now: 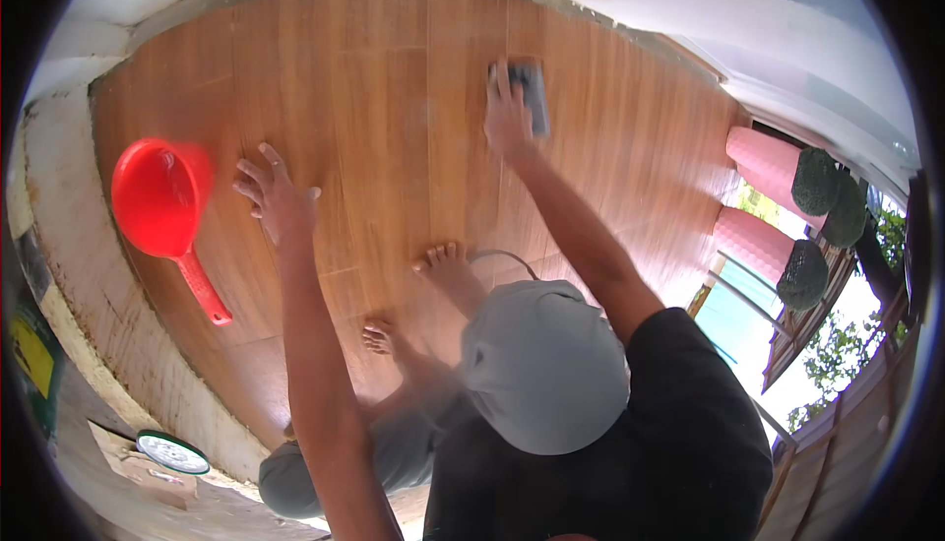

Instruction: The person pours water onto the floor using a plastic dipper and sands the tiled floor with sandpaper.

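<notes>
My right hand [507,118] grips a flat rectangular grey pad [533,98] with a dark top and presses it on the wood-look tiled floor [394,127]. Whether it is a sponge or a float I cannot tell. My left hand [279,198] rests on the floor with its fingers spread and nothing in it. Just left of that hand lies a red plastic dipper [148,211], its bowl tilted open and its handle pointing toward the bottom of the view.
My bare feet stand on the floor, a thin dark cable [507,257] beside one. A raised concrete edge [128,275] borders the left side. Pink textured cloths [753,241] and dark green mesh bundles [802,275] hang at the right opening. A round, green-rimmed disc [172,452] lies lower left.
</notes>
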Available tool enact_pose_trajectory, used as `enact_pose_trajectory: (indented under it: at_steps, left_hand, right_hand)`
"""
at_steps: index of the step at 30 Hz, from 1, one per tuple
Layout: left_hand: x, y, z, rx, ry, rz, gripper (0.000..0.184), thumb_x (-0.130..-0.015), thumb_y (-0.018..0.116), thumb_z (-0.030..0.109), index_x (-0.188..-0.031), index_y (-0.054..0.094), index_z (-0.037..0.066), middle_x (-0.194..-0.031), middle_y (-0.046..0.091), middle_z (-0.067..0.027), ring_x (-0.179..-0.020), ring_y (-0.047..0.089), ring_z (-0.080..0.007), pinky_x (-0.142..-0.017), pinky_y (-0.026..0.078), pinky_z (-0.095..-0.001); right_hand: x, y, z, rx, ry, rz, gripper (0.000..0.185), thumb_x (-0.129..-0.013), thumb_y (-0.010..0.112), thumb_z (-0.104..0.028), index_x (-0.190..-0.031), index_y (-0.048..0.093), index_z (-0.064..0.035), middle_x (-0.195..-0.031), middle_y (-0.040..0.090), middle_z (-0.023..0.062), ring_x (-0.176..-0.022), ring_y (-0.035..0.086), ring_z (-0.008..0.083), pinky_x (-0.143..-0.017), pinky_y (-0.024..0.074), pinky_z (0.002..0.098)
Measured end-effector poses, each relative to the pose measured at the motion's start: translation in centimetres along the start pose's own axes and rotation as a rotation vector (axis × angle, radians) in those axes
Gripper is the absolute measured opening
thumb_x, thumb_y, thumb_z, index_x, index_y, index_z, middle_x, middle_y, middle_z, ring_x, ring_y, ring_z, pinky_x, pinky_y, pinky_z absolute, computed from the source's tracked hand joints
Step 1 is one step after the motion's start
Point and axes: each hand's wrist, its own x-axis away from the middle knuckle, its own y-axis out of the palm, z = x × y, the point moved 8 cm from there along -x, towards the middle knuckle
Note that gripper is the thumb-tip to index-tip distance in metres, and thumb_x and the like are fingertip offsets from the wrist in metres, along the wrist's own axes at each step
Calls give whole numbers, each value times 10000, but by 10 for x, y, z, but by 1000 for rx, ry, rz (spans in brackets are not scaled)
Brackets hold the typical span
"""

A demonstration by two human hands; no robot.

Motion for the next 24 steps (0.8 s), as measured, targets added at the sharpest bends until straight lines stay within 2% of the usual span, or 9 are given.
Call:
enact_pose_trajectory:
  at_steps: [3,6,11,12,16,18,21,24]
  left_hand:
    - [-2,-5,-5,-13,6,8,1121,-748,845,244,-1582,97,198,-1611,45,-268,-1450,119,-544,-992,483,-642]
    - [7,-5,1,-20,-19,-32,1117,-753,842,239,-1583,96,196,-1611,50,-265,-1452,125,-537,-994,484,-640]
    - [1,0,-5,-15,26,53,1131,-749,844,227,-1585,83,197,-1611,45,-265,-1448,133,-540,-1001,479,-640]
    - [7,5,-7,-24,15,5,1129,-750,844,224,-1585,85,197,-1611,42,-266,-1448,132,-541,-1000,478,-642]
    - [6,-2,-5,-6,-22,-19,1118,-751,843,215,-1583,96,199,-1612,34,-267,-1448,131,-544,-993,478,-647]
    - [-4,-5,-2,-3,-8,19,1112,-751,843,214,-1581,103,198,-1610,37,-270,-1446,133,-546,-988,482,-647]
    - [4,4,-3,-5,-4,14,1108,-751,844,212,-1578,109,191,-1606,46,-275,-1443,137,-551,-981,488,-646]
    - [-5,-11,-2,16,-12,38,1108,-752,844,211,-1578,106,191,-1604,48,-278,-1440,141,-554,-977,491,-645]
  right_hand:
    - [-19,-14,-3,35,9,3,543,-833,529,23,-1371,459,50,-1600,243,128,-1081,532,368,-788,564,454]
    - [54,19,-16,85,-50,-96,560,-837,588,-72,-1382,490,14,-1609,251,114,-1100,524,289,-752,561,390]
    - [-35,-4,4,79,-34,74,596,-824,582,-59,-1409,478,-10,-1622,217,114,-1048,519,315,-765,554,423]
    - [-41,-4,8,50,-42,115,610,-821,579,-54,-1420,469,-12,-1628,202,115,-1042,517,323,-767,553,428]
    - [55,21,11,-4,-26,-26,627,-807,547,6,-1422,430,20,-1598,271,123,-1075,523,364,-813,548,456]
    - [46,21,17,20,-48,-43,637,-813,553,-7,-1435,420,19,-1600,270,119,-1073,523,362,-806,551,455]
    - [-38,6,18,146,-67,81,640,-825,589,-71,-1440,431,14,-1626,189,137,-1046,514,326,-778,535,442]
    - [17,9,2,181,-77,-22,605,-846,547,-42,-1437,427,5,-1582,301,128,-1083,531,332,-764,553,439]
